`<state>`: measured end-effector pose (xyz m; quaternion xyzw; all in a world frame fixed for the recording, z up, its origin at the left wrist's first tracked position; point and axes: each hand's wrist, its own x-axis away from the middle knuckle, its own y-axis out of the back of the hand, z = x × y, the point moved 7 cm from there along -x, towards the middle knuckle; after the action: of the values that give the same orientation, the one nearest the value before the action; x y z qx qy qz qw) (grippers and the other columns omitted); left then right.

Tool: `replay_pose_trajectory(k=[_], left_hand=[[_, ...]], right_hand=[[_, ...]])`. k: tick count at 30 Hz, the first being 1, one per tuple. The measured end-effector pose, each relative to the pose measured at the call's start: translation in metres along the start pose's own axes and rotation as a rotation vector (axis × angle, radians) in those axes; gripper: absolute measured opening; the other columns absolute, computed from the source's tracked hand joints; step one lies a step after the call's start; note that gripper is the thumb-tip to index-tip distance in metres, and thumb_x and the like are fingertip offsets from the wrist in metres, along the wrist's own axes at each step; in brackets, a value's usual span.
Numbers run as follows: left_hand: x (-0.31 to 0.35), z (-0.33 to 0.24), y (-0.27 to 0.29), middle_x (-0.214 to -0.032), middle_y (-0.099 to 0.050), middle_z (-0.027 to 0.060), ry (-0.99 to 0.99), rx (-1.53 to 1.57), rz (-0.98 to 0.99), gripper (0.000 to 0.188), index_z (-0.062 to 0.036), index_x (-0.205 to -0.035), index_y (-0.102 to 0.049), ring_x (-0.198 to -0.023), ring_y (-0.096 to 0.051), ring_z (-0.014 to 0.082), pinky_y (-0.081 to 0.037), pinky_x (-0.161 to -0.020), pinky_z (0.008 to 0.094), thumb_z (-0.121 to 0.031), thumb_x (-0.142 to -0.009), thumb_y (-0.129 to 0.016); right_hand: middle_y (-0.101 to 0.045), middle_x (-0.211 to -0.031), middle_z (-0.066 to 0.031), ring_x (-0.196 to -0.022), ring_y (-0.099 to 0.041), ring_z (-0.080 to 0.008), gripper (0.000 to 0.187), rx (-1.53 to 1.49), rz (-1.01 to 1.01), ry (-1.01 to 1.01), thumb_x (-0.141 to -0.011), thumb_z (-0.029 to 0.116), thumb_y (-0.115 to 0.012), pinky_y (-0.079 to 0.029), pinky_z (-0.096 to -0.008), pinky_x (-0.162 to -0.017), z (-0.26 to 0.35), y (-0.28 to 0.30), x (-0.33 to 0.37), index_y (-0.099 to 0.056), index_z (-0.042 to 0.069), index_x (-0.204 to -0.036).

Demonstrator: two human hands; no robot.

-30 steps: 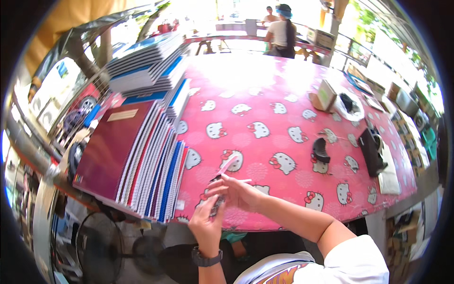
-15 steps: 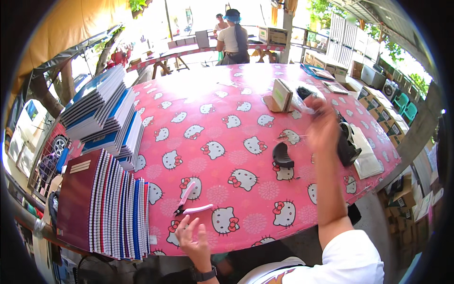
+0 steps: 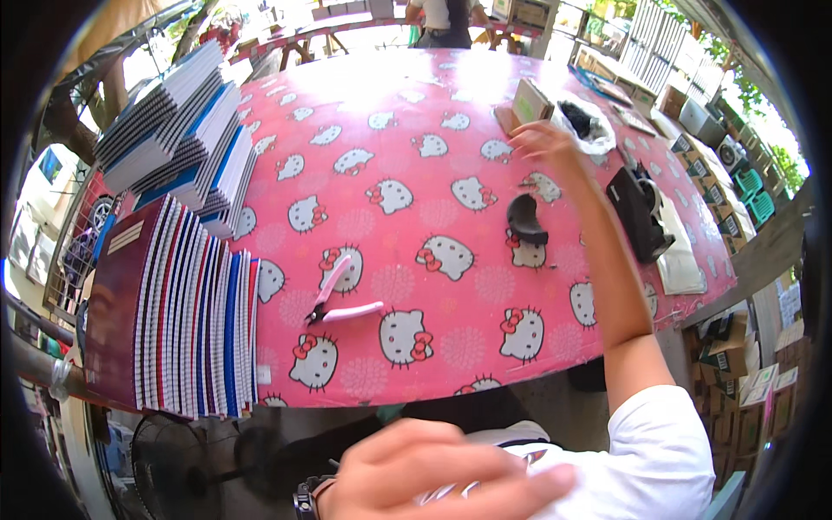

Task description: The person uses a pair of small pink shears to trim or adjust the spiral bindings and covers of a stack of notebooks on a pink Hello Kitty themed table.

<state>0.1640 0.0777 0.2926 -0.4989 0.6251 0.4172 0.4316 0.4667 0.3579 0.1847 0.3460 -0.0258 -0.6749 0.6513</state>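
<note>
While our left hand point(image 3: 433, 468) is hovering low before our white shirt point(image 3: 663, 446), its thumb standing apart from the loosely bending fingers, our right hand point(image 3: 548, 143) is extending over the pink table point(image 3: 416, 381), its fingers spreading slightly. The small upright box point(image 3: 531, 101) is standing just beyond that right hand, though we are not managing to tell whether they are touching. To its right, a white bag point(image 3: 601, 141) is holding something dark. Pink-handled pliers point(image 3: 351, 312) are lying open, well apart from the right hand.

Glossy tablecloth point(image 3: 542, 295), smooth plastic-looking plier handles point(image 3: 353, 312), sleek notebook cover point(image 3: 121, 286), crinkled plastic bag point(image 3: 600, 139)
</note>
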Motion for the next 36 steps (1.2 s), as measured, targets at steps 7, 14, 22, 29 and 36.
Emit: replay_pose_trajectory(k=[7, 14, 22, 29, 36], left_hand=[[0.006, -0.033, 0.009, -0.088, -0.066, 0.0107, -0.024, -0.048, 0.457, 0.015, -0.0065, -0.091, -0.061, -0.071, -0.061, 0.0231, -0.047, -0.058, 0.031, -0.015, -0.08, -0.066], [0.041, -0.093, 0.17, -0.083, -0.065, 0.0102, 0.448, -1.18, -0.05, 0.008, -0.0032, -0.084, -0.06, -0.074, -0.06, 0.0216, -0.048, -0.066, 0.0333, -0.005, -0.077, -0.063], [0.004, -0.032, 0.273, -0.083, -0.064, 0.0033, 0.822, -1.183, -0.054, 0.012, -0.0015, -0.086, -0.065, -0.074, -0.057, 0.0119, -0.044, -0.065, 0.0236, -0.012, -0.081, -0.068], [0.034, 0.034, 0.298, -0.072, -0.057, -0.0033, 1.407, -0.668, 0.219, 0.029, -0.006, -0.079, -0.059, -0.067, -0.052, 0.0044, -0.043, -0.061, 0.0208, -0.022, -0.071, -0.081], [0.031, 0.044, 0.294, -0.07, -0.054, -0.0041, 1.434, -0.689, 0.238, 0.033, -0.0066, -0.077, -0.056, -0.065, -0.049, 0.0042, -0.042, -0.059, 0.0204, -0.024, -0.069, -0.083]], right_hand=[[-0.047, -0.133, -0.0141, -0.124, -0.041, -0.0331, 0.043, 0.099, 0.505, 0.476, -0.078, 0.025, -0.069, -0.039, -0.0452, -0.098, 0.101, -0.253, 0.099, -0.056, 0.009, -0.116], [-0.029, -0.146, -0.0187, -0.137, -0.021, -0.0363, 0.079, 0.332, 0.698, 0.468, -0.072, 0.053, -0.069, -0.019, -0.0567, -0.108, 0.108, -0.307, 0.103, -0.041, 0.015, -0.136], [-0.051, -0.119, -0.0126, -0.114, -0.044, -0.03, 0.06, 0.435, 1.097, 0.517, -0.068, 0.037, -0.076, -0.037, -0.0477, -0.098, 0.109, -0.32, 0.072, -0.057, 0.017, -0.122], [-0.053, -0.109, -0.0155, -0.1, -0.055, -0.0325, 0.05, -0.55, 0.886, 0.627, -0.073, 0.014, -0.066, -0.047, -0.0402, -0.086, 0.266, -0.312, 0.097, -0.052, 0.002, -0.119], [-0.055, -0.103, -0.0139, -0.087, -0.055, -0.0284, 0.06, -0.528, 0.514, 0.885, -0.063, 0.014, -0.071, -0.047, -0.0381, -0.075, 0.313, -0.323, 0.104, -0.058, 0.007, -0.121]])
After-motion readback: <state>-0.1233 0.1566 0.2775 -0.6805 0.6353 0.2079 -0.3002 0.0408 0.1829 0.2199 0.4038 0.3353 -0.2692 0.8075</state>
